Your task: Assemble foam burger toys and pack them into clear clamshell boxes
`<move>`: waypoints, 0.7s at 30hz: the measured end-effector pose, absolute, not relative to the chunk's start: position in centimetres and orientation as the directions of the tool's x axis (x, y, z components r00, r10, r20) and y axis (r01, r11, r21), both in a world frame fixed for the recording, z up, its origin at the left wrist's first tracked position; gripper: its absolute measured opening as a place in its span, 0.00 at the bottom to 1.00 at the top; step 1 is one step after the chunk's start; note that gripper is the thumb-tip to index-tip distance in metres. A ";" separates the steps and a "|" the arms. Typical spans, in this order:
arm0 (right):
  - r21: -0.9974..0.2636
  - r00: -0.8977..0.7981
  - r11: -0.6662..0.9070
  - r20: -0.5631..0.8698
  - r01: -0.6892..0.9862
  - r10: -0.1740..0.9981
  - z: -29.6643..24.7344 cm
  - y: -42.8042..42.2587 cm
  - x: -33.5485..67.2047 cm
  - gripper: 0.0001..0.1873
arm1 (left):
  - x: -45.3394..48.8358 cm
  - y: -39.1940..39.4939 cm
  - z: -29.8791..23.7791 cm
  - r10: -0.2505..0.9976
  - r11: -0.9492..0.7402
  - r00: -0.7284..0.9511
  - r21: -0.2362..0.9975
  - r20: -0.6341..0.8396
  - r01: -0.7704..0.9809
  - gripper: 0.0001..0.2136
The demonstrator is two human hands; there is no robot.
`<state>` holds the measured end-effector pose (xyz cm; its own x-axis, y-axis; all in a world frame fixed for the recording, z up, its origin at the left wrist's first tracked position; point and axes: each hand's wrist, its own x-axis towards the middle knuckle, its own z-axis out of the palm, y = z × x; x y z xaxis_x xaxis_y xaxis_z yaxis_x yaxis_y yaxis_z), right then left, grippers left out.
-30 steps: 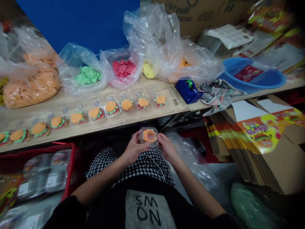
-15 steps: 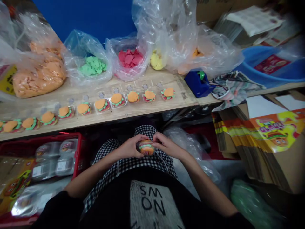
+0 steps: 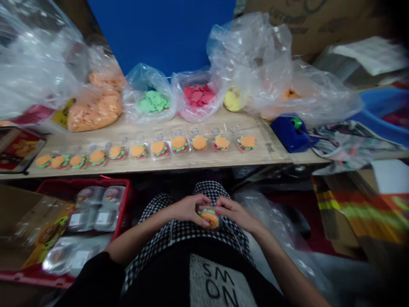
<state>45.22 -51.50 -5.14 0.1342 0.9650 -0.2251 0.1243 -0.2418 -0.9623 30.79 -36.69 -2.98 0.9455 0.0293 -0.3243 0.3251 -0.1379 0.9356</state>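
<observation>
Entry: a small clear case [image 3: 209,218] with an orange burger piece inside is being held below the near edge of the wooden bench [image 3: 204,161], over the checked lap [image 3: 179,232]. It is being clamped from both sides. The left hand [image 3: 187,209] is being closed on its left flank and the right hand [image 3: 236,213] on its right, with fingers curled over the top. The two-sided grip is being judged a way of steadying a small, slippery shell. Whether the lid is seated cannot be told.

On the bench, a row of burger pieces [image 3: 159,148] is being seen lined up parallel to the near edge, probably for easy reach. Toward the bench's far edge, clear bags [image 3: 153,100] of coloured pieces are lying with mouths open. A blue tape dispenser [image 3: 290,134] is sitting at the bench's right end. A red crate [image 3: 126,200] of packed cases is lying below the bench's left part.

Open room is being noted between the bench edge and the hands. The crate rim is standing near the left forearm.
</observation>
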 end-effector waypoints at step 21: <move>-0.925 0.084 -0.260 -0.246 0.276 0.966 -6.1 -40.2 37.5 0.15 | 2.1 -23.4 5.0 0.969 0.100 -0.184 0.942 -0.165 -0.320 0.18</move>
